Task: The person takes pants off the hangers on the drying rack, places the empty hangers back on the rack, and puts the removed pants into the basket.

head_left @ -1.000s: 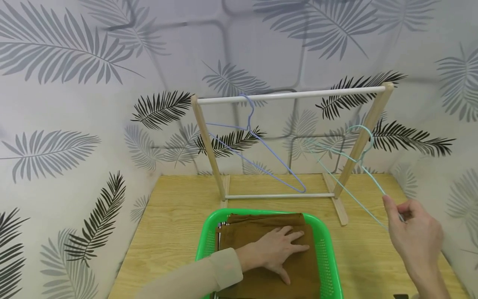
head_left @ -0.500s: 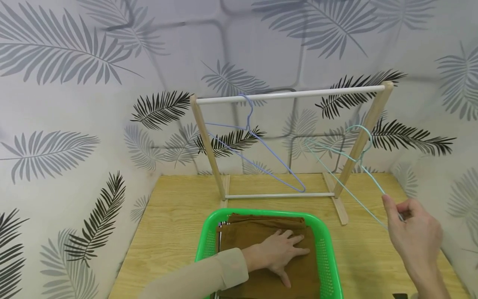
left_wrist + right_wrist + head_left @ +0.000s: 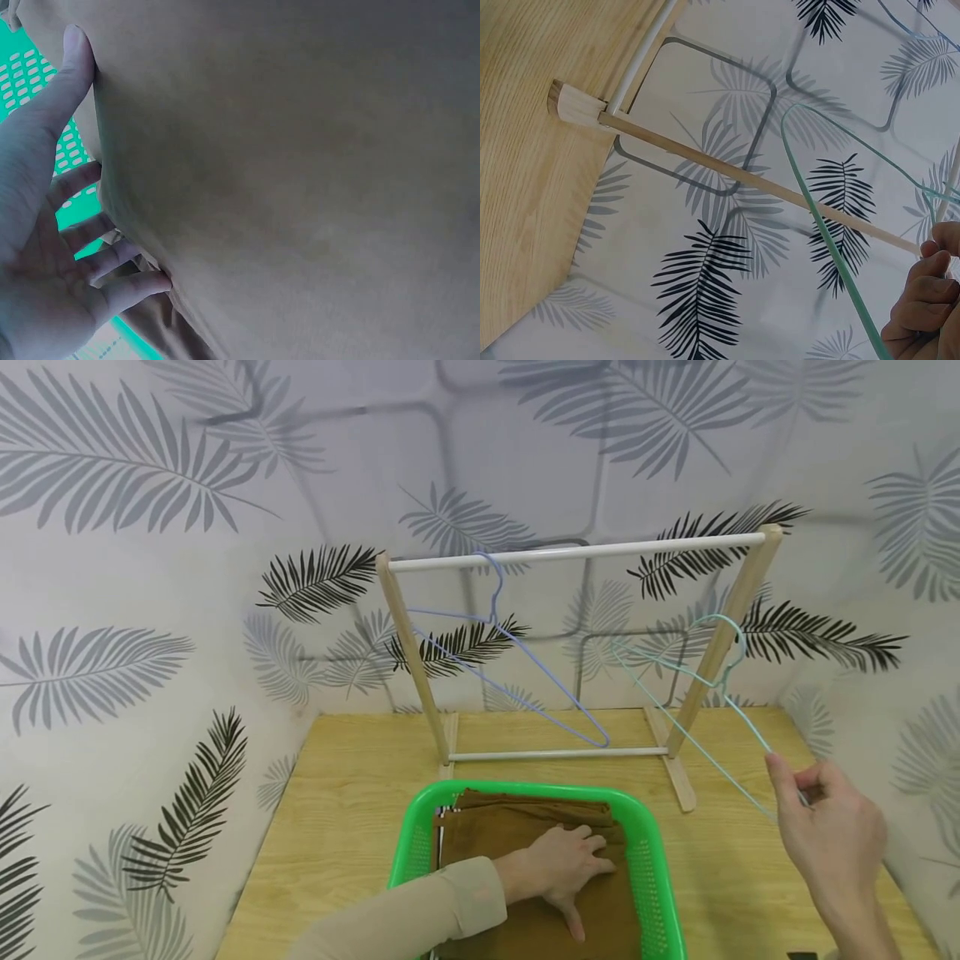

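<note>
My left hand rests on brown cloth in a green plastic basket, its fingers spread. In the left wrist view, the thumb and fingertips touch the cloth along a fold, and the basket's perforated wall shows behind. My right hand pinches one arm of a mint-green clothes hanger between thumb and fingers. That hanger is held in the air with its hook upward, in front of the rack's right post. Nothing hangs on it. The cloth's lower end is out of view.
Behind the basket stands a small clothes rack with a white top rail and wooden posts. A blue-purple hanger hangs from the rail's left part. The wooden table meets leaf-patterned walls at the back and sides.
My left fingers have bent a little and drawn slightly back, and the cloth has wrinkled near the basket's far end. My right hand and the mint hanger stay nearly still.
</note>
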Demonstrator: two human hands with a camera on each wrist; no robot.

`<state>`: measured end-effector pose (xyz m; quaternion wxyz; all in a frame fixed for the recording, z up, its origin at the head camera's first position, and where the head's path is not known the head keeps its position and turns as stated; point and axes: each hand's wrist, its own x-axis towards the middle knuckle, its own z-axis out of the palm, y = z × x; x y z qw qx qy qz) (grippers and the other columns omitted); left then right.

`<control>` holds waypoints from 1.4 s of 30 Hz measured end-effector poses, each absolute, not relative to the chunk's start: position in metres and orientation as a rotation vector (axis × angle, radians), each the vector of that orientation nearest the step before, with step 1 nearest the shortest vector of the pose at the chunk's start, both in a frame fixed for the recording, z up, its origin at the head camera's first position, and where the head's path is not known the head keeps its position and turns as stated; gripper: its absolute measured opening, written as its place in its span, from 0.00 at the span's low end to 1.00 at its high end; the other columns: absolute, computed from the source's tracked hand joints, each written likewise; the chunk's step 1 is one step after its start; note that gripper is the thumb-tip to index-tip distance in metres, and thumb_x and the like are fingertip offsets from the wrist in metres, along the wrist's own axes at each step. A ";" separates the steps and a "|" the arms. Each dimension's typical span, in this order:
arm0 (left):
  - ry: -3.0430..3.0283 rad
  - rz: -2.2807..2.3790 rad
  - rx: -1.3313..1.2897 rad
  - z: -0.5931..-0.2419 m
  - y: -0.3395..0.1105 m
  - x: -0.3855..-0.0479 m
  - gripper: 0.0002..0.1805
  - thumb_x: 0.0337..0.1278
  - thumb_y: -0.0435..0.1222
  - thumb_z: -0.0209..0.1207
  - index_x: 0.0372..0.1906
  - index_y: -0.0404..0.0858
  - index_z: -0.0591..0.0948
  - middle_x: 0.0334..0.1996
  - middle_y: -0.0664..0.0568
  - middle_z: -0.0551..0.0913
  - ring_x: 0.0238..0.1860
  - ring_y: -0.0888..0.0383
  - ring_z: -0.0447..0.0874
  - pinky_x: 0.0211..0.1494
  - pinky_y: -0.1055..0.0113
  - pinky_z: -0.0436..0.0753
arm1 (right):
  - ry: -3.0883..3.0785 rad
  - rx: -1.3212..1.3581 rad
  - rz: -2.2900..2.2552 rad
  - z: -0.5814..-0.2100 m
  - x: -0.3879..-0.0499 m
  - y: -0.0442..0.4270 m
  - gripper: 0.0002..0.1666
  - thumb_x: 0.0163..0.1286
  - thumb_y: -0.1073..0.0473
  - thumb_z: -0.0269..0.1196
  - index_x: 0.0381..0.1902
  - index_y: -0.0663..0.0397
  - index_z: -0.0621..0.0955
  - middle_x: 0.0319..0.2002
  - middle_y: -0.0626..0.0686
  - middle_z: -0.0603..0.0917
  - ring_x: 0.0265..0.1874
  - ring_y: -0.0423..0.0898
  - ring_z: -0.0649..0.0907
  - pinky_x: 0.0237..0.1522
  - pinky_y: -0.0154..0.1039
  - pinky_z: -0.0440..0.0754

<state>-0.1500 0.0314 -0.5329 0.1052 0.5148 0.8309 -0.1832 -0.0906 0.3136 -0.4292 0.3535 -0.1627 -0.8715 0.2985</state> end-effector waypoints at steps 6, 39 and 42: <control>2.458 -0.525 1.498 -0.530 0.029 -0.149 0.63 0.32 0.83 0.63 0.80 0.68 0.62 0.81 0.62 0.64 0.74 0.62 0.69 0.70 0.63 0.81 | -2.274 -0.409 0.770 -0.428 -0.091 0.314 0.24 0.73 0.47 0.68 0.30 0.65 0.83 0.27 0.68 0.88 0.19 0.09 0.60 0.24 0.25 0.60; 2.650 -0.377 1.175 -0.496 -0.116 -0.135 0.68 0.41 0.83 0.60 0.85 0.51 0.57 0.82 0.47 0.64 0.81 0.46 0.65 0.80 0.48 0.72 | -2.267 -0.388 0.759 -0.428 -0.093 0.313 0.24 0.72 0.48 0.68 0.28 0.64 0.82 0.27 0.69 0.88 0.19 0.10 0.60 0.25 0.26 0.60; 2.660 -0.389 1.164 -0.499 -0.126 -0.131 0.71 0.37 0.83 0.61 0.85 0.49 0.57 0.81 0.45 0.65 0.80 0.45 0.65 0.80 0.46 0.71 | -2.264 -0.386 0.766 -0.429 -0.093 0.314 0.23 0.72 0.48 0.68 0.28 0.64 0.82 0.26 0.68 0.88 0.19 0.10 0.60 0.25 0.26 0.60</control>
